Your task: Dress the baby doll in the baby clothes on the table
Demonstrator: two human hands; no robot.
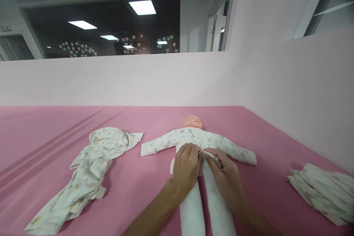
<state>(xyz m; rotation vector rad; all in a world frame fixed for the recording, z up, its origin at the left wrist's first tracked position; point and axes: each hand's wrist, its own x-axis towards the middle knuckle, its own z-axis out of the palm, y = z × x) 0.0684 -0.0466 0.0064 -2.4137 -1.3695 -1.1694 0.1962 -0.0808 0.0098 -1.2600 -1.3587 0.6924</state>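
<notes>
A baby doll (193, 121) lies on its back on the pink sheet (138, 180), arms spread, wearing a white printed top (210, 141). Its white legs (193, 210) point towards me. My left hand (186, 165) and my right hand (223, 171) meet at the doll's waist. Both have their fingers closed, pinching the thin tie strings (203, 151) of the top where its front edges cross.
A crumpled printed baby garment (85, 173) lies on the sheet to the left of the doll. A folded stack of printed clothes (323, 190) sits at the right edge. A pale pink wall (290, 92) runs behind and along the right side.
</notes>
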